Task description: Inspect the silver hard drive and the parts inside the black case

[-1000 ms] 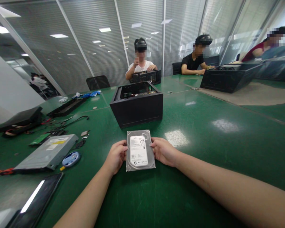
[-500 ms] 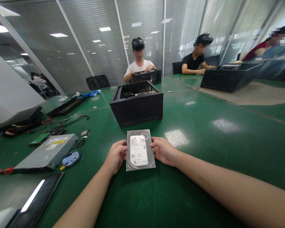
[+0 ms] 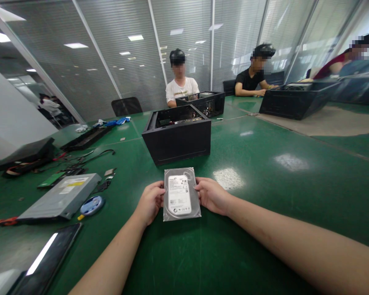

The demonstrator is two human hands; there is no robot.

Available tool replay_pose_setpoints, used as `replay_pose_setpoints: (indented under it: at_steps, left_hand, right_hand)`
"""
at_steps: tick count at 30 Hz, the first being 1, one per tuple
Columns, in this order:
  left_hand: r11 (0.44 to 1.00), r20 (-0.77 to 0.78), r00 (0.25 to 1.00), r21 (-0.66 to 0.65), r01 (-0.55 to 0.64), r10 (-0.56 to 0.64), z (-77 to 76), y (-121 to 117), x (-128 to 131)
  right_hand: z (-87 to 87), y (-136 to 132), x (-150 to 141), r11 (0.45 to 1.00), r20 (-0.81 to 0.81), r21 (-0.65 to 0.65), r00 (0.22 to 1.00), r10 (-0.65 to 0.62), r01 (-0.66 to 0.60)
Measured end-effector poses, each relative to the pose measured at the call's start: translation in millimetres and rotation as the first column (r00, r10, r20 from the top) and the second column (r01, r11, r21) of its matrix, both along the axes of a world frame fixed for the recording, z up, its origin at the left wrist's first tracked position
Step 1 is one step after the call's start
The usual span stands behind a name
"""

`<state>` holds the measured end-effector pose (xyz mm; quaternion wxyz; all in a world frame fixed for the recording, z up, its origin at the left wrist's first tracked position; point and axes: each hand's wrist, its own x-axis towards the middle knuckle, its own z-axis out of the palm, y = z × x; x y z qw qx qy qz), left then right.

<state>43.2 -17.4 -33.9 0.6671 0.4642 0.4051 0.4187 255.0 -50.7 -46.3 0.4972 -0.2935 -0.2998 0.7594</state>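
Note:
A silver hard drive [image 3: 180, 194] with a white printed label faces up in front of me, its long sides running away from me. My left hand [image 3: 151, 200] grips its left edge, the thumb on the rim and the other fingers partly hidden behind. On the opposite edge my right hand [image 3: 212, 196] is closed the same way. Just beyond the drive stands a black computer case [image 3: 180, 141], open at the top, with some parts showing inside.
At left on the green table [image 3: 264, 180] lie an optical drive [image 3: 64, 194], a blue round object [image 3: 92, 205], a red-handled tool [image 3: 6, 221], a dark flat panel [image 3: 46, 262] and loose cables [image 3: 98, 153]. Across sit other people, one behind another case [image 3: 213, 104].
My hands and the hard drive stay where they were. Across the table, the case before the person in white has shifted right and turned, and that person's hands have dropped lower.

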Motion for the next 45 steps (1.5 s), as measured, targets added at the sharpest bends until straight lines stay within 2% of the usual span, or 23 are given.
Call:
replay_pose_setpoints:
  at_steps: [6,12,28,45]
  left_hand:
    - [0.999,0.033,0.999,0.008,0.035,-0.035,-1.9,0.6,-2.0]
    - [1.0,0.003,1.0,0.0,0.005,-0.005,0.9,0.0,-0.1]
    - [0.999,0.031,0.998,0.022,0.046,-0.046,-6.3,2.1,-3.5]
    - [0.999,0.036,0.999,0.022,0.039,-0.04,-4.2,0.3,-1.6]
  right_hand:
    - [3.1,-0.8,-0.6,1.0,-0.011,-0.013,1.0,-0.003,0.003]
    - [2.9,-1.0,-0.1,1.0,-0.013,-0.02,1.0,-0.008,0.008]
    - [0.5,0.1,-0.9,1.0,-0.015,-0.008,1.0,-0.006,0.006]
    - [2.8,-1.2,-2.1,1.0,0.01,-0.017,1.0,-0.019,0.019]
